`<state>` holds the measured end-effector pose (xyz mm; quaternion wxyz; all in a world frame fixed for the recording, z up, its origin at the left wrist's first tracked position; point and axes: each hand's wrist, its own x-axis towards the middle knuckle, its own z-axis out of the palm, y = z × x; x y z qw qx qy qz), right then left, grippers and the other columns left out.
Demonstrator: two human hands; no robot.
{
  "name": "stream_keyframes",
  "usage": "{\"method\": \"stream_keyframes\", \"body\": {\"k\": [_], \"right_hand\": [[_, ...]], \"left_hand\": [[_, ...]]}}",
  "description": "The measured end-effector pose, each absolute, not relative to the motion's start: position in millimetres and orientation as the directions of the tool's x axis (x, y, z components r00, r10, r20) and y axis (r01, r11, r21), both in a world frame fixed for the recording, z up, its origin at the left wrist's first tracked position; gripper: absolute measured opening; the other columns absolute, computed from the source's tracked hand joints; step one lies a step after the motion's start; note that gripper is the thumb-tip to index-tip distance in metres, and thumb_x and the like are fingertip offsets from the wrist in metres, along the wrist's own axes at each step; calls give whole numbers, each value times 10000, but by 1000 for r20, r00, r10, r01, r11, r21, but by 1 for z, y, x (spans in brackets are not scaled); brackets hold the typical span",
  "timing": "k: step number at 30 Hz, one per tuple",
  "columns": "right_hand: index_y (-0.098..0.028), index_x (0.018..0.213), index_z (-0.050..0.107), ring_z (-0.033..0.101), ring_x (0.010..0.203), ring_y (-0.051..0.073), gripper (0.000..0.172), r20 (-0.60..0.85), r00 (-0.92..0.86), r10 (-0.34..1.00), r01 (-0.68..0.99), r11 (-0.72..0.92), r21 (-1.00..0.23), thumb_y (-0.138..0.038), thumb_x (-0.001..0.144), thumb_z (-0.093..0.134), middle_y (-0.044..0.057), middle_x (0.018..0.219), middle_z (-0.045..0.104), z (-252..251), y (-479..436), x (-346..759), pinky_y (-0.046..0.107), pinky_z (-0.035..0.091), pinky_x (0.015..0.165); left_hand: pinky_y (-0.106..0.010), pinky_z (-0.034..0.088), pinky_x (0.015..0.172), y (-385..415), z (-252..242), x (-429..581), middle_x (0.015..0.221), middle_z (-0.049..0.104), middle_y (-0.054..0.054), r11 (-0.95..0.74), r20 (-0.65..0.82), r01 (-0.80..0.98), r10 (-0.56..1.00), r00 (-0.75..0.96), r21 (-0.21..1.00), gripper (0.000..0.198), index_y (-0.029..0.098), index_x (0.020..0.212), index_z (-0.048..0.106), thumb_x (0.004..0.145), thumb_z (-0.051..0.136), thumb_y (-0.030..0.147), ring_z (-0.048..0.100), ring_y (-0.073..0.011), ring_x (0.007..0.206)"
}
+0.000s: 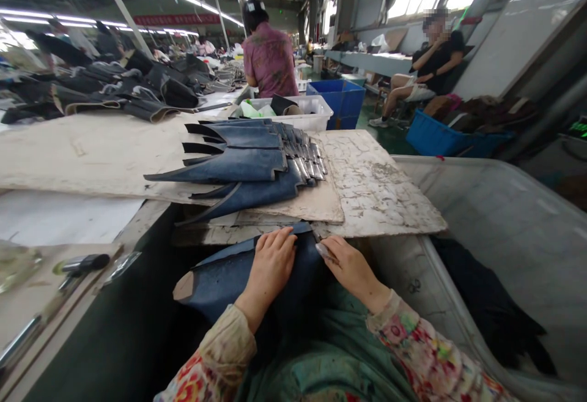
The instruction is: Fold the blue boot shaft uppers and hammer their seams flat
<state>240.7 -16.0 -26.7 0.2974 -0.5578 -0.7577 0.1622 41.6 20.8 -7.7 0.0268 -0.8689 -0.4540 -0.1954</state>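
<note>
Head cam view, looking down at the lap. The thing being handled is a dark blue piece (220,279) of leather-looking material. It's long and curved, and its left end is cut blunt so a tan underside or edge shows there. The surface is matte, slightly mottled, darker than denim. It lies across the person's lap, just below the near edge of the worn board (380,194), with its upper corner tucked up against that edge.

The left hand (271,262) lies flat on top of the piece, palm down, fingers straight and close together, tips near its top edge. The right hand (349,267) sits just beside it on the right end of the piece. Its fingers are bent inward toward the left hand, with a pale nail showing, but I can't tell whether they actually pinch the material or just rest on it.

Up on the board is a stack of blue pieces (247,163) in the same shape, fanned out with the pointed ends to the left (a lighter blue than the one in the lap). To the right is a big grey bin (499,218) with dark material inside.

For writing, there's a red banner (177,19) hanging at the back with pale characters, too small to read. A green lit display (578,128) at the far right edge is also unreadable. I can't see any label or brand on the pieces.
</note>
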Motion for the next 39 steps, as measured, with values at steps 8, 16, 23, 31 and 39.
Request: {"method": "stream_keyframes", "body": {"k": [8,16,23,31,39], "right_hand": [[-205,1007,589,591,902,195,201,204,-187,961,703,276,-656,-280,901,436,69,953,614,-34,-8,250,324,478,840],[-201,1092,585,582,1011,217,297,185,-92,978,585,203,-785,-376,895,447,87,1075,625,-28,-4,259,349,440,930],[-203,1083,582,591,941,203,278,196,-134,971,638,236,-733,-353,909,425,81,1008,621,-23,-3,255,342,462,883],[-183,1158,557,581,960,214,348,212,-159,964,734,259,-628,-391,913,424,98,1029,610,-14,-5,247,344,474,860],[-140,1178,582,509,994,223,321,289,-242,926,869,339,-360,-229,927,402,109,1048,576,0,5,238,383,445,906]], "left_hand": [[-402,389,879,18,-6,59,1104,601,-92,-567,263,823,801,538,42,385,177,1193,533,840,401,100,510,-234,1015],[-380,392,923,21,-10,70,1153,588,-99,-611,230,777,786,574,148,373,141,1212,522,869,376,124,508,-222,1038],[-392,376,904,22,-16,74,1184,586,-94,-597,236,797,790,566,89,354,158,1201,525,871,397,138,506,-234,1057],[-373,387,827,24,-6,74,999,607,-79,-619,206,784,773,600,41,312,161,1171,526,893,386,169,526,-213,940],[-369,349,910,16,-16,68,1170,603,-55,-580,331,813,776,536,44,307,188,1183,534,906,404,200,519,-200,1047]]}}
